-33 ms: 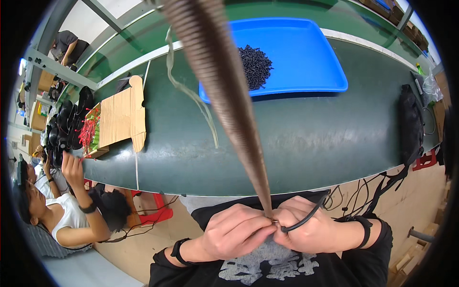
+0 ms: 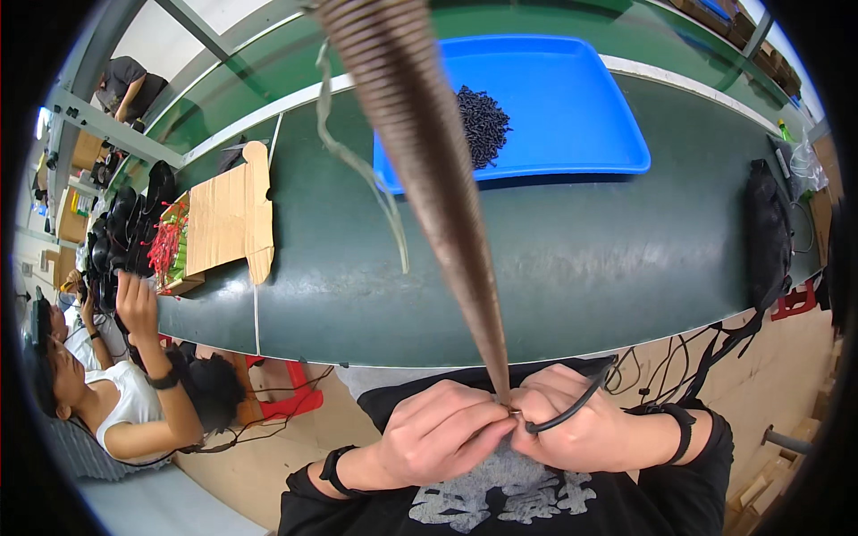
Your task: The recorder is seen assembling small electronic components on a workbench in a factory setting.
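In front of my chest, my left hand (image 2: 447,429) and my right hand (image 2: 567,424) meet with fingers closed in pinches. A black cable (image 2: 572,409) arches out of my right hand's grip. A small metallic bit (image 2: 514,412) shows between the fingertips; its kind is too small to tell. The narrow lower end of a long brown-grey ribbed shaft (image 2: 442,196) comes down to the fingertips, its upper part large and blurred near the camera. What my left fingers grip is hidden.
On the green-topped bench (image 2: 554,259) a blue tray (image 2: 563,116) holds a pile of small black pieces (image 2: 483,125). A cardboard box (image 2: 223,219) with red-tipped green parts stands left, near a seated co-worker (image 2: 125,402). A black bag (image 2: 767,232) lies right. A pale strip (image 2: 357,165) hangs beyond the shaft.
The ribbed shaft's upper part has shifted slightly to the right. The co-worker's raised hand has moved a little. My hands stay in nearly the same place.
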Demonstrator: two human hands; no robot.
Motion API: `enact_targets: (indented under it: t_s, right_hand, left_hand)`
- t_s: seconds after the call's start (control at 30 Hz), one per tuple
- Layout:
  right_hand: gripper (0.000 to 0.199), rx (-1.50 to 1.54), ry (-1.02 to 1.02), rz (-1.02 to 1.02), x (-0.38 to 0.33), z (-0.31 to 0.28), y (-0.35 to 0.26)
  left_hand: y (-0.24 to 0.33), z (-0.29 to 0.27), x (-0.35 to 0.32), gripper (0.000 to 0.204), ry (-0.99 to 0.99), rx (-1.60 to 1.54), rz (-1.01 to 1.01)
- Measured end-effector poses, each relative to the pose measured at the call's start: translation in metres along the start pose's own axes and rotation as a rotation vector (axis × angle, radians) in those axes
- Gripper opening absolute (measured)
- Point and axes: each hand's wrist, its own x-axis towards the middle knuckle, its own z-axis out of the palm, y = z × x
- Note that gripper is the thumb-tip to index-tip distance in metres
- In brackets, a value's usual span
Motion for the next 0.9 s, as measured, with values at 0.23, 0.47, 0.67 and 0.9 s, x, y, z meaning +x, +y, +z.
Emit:
enact_targets:
  t_s: [0.23, 0.47, 0.67, 0.9]
  right_hand:
    - [0.023, -0.073, -0.051, 0.01, 0.006, -0.005, -0.003]
    - [0.021, 0.016, -0.099, 0.05, 0.008, -0.008, 0.0]
    - [0.02, -0.018, -0.105, 0.056, 0.007, -0.007, -0.001]
    - [0.03, 0.047, -0.017, 0.036, 0.009, -0.001, 0.001]
  left_hand:
    - [0.001, 0.002, -0.001, 0.021, 0.062, 0.037, -0.027]
    - [-0.015, -0.015, 0.005, 0.02, -0.106, 0.229, 0.302]
    - [-0.017, -0.007, 0.001, 0.02, -0.033, 0.217, 0.293]
    - [-0.001, 0.001, 0.001, 0.022, 0.094, 0.011, -0.1]
